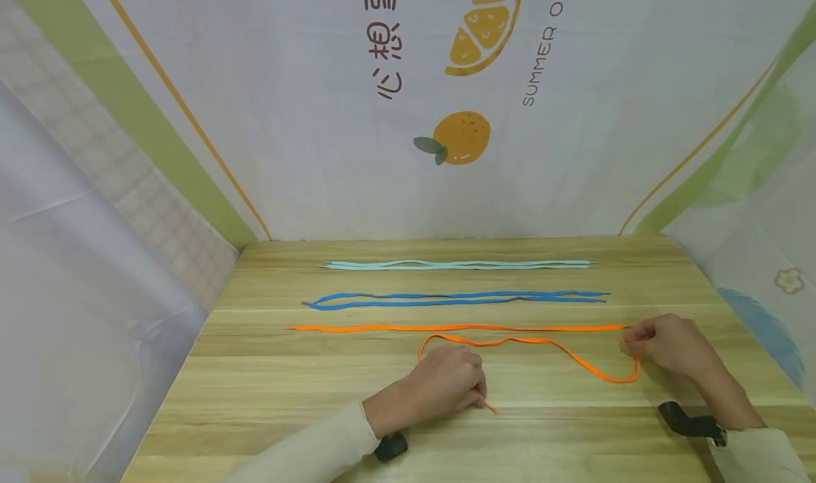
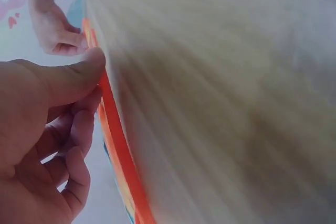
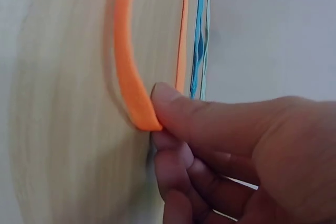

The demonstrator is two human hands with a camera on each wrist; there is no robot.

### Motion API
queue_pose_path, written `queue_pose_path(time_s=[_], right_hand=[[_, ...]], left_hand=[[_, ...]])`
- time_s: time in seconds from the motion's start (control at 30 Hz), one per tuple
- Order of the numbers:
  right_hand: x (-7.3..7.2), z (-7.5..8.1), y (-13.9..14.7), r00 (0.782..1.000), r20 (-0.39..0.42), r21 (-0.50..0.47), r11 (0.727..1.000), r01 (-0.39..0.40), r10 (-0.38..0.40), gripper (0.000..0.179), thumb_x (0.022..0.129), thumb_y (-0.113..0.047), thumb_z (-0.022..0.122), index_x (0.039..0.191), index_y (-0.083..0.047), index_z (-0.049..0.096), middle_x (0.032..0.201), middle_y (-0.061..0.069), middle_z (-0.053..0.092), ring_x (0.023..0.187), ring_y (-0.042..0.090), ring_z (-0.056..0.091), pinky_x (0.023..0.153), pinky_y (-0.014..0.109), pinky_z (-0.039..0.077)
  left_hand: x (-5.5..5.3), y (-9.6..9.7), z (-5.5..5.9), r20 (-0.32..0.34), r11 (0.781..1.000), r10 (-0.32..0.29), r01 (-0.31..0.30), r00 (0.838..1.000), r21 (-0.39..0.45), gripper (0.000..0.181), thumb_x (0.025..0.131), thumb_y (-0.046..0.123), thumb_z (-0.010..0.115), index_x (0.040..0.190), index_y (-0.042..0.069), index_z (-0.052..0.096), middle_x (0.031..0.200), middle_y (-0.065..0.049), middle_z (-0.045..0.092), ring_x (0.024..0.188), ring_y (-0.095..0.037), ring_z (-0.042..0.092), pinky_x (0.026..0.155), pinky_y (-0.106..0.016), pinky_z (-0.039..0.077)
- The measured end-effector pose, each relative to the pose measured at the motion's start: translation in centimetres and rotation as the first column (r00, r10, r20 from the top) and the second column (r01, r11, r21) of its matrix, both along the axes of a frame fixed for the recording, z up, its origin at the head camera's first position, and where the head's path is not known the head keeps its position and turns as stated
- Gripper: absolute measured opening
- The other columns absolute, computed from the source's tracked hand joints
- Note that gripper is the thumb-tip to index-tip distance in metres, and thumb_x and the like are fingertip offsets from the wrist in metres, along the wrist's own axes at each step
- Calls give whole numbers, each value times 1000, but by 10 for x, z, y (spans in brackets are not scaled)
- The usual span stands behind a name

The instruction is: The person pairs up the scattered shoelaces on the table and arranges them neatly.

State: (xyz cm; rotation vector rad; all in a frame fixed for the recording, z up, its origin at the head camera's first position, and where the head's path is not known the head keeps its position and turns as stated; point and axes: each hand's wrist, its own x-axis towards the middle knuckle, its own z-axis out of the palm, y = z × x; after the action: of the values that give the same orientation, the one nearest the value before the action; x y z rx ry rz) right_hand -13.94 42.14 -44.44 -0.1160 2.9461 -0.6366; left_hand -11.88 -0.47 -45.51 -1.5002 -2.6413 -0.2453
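Observation:
A loose orange shoelace (image 1: 538, 341) runs in a wavy line between both hands. My left hand (image 1: 444, 384) pinches it near one end, whose tip sticks out past the fingers. At the right, thumb and fingers of my right hand (image 1: 669, 341) pinch the other end; in the right wrist view the lace (image 3: 125, 45) bends away from the fingertips. Just beyond it another orange shoelace (image 1: 459, 326) lies straight across the table. Its right end reaches the right fingers, which hide whether they touch it.
Behind the orange laces lie blue shoelaces (image 1: 446, 300), side by side, and pale mint shoelaces (image 1: 459, 265) farther back. The wooden table (image 1: 255, 391) meets a printed white cloth (image 1: 331, 171) at its back edge. Cloth also hangs at both sides.

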Motion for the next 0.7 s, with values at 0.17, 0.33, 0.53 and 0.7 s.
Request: queue_pose_path(time_s=[0.17, 0.33, 0.53, 0.7], right_hand=[[2, 0, -2, 999, -10, 10, 999, -44, 44, 18, 99, -24, 84, 94, -6, 83, 100, 13, 80, 86, 28, 71, 74, 47, 56], [7, -6, -3, 995, -64, -1, 997, -75, 74, 16, 103, -23, 80, 92, -11, 81, 87, -5, 75, 80, 14, 65, 69, 35, 53], [11, -20, 1, 933, -332, -10, 989, -149, 137, 10, 90, -9, 88, 92, -16, 82, 93, -8, 73, 81, -1, 61, 67, 26, 52], [13, -23, 6, 860, -501, -106, 979, -172, 96, 25, 81, 3, 91, 88, -20, 83, 105, -9, 70, 91, -9, 58, 70, 14, 48]], left_hand=[[0, -9, 7, 51, 994, 39, -44, 998, 103, 11, 96, 34, 89, 88, 28, 86, 82, 19, 63, 78, 3, 58, 71, -14, 41], [2, -33, 21, 173, 960, 51, -96, 984, 264, 10, 97, 24, 88, 89, 20, 84, 88, 14, 69, 84, -3, 59, 78, -17, 45], [5, -76, 38, 256, 867, 123, -229, 959, 443, 11, 94, 19, 91, 89, 19, 80, 87, 15, 66, 82, -4, 56, 70, -20, 48], [7, -121, 47, 334, 758, 206, -366, 920, 540, 13, 95, 15, 89, 91, 22, 79, 88, 19, 64, 84, -4, 61, 71, -27, 53]])
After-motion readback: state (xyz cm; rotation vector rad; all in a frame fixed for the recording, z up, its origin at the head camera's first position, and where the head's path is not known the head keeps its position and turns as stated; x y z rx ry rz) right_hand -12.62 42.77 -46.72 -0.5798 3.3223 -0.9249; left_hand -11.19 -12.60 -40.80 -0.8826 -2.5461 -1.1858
